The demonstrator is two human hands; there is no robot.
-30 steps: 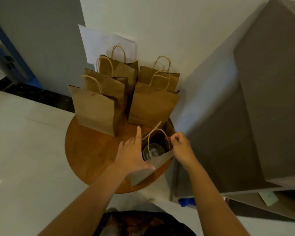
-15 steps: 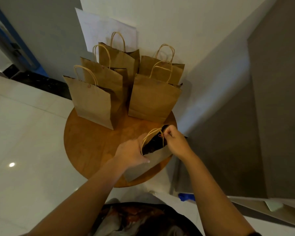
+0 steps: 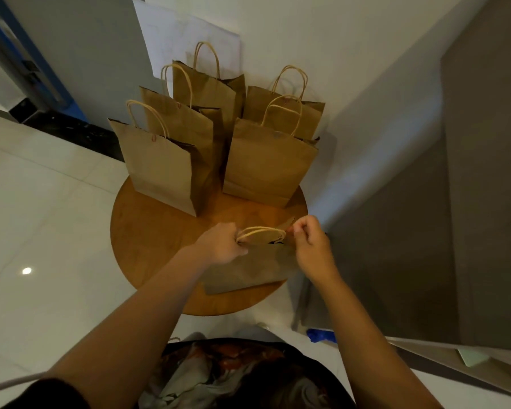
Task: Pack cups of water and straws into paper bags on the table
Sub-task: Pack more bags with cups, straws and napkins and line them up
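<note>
A brown paper bag (image 3: 248,270) stands at the near right of the round wooden table (image 3: 148,231). Its mouth is pressed nearly closed and its twine handles (image 3: 261,231) lie together on top. My left hand (image 3: 222,246) grips the left end of the bag's top and handles. The bag's right top edge is pinched by my right hand (image 3: 310,246). What is inside the bag is hidden. No cup or straw shows.
Several more brown paper bags stand upright at the back of the table, among them one at the front left (image 3: 160,169) and one at the right (image 3: 269,163). A white wall is behind them. A grey cabinet (image 3: 425,231) stands close on the right.
The near bag was open with a cup's lid visible inside. Both hands have since drawn its top edges and handles together, so the mouth is nearly closed and the cup is hidden.
</note>
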